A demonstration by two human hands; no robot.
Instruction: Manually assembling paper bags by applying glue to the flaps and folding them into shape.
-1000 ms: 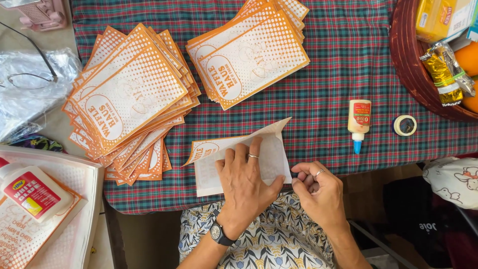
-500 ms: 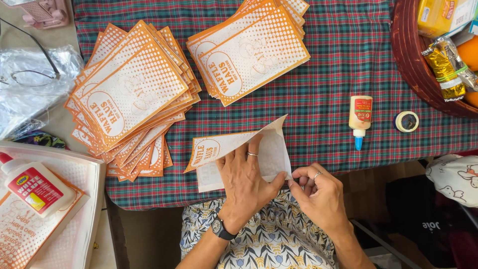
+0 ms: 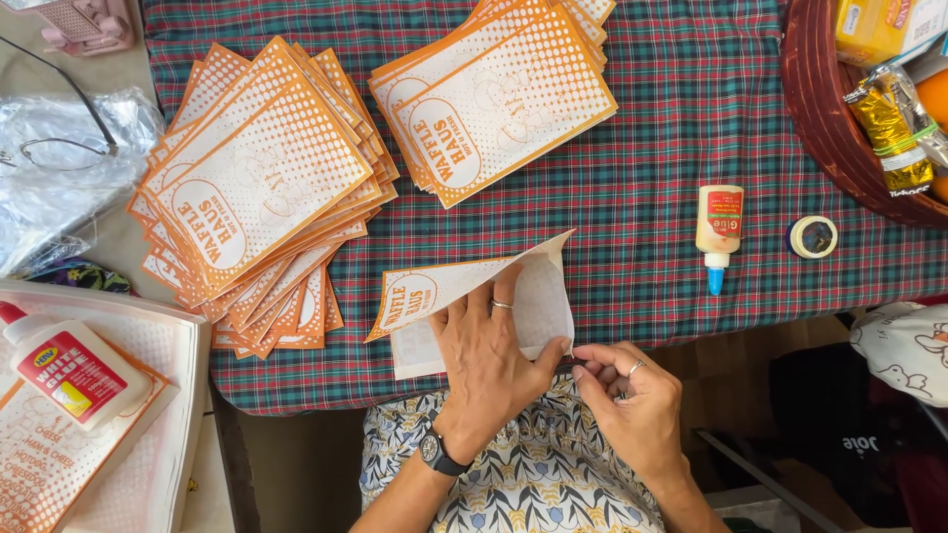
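A folded orange-and-white paper sheet [image 3: 444, 286] lies at the near edge of the plaid-covered table [image 3: 632, 197]. My left hand [image 3: 489, 360] presses flat on it, fingers spread, a ring on one finger and a watch at the wrist. My right hand [image 3: 632, 400] pinches the sheet's lower right corner between thumb and forefinger. The sheet's upper flap is lifted and folded over at a slant. A small glue bottle [image 3: 718, 235] with a blue tip lies on the cloth to the right of my hands.
Two fanned stacks of orange printed sheets [image 3: 262, 192] [image 3: 499, 94] lie farther back. A tape roll [image 3: 813, 237] sits by a dark round basket [image 3: 820, 109] of packets. At left are a white tray [image 3: 168, 434] with a large glue bottle [image 3: 69, 365], glasses and plastic wrap.
The sheet's upper flap has lifted and folded further over. My right hand moved from the sheet's bottom edge to pinch its lower right corner; my left hand stays pressed on it.
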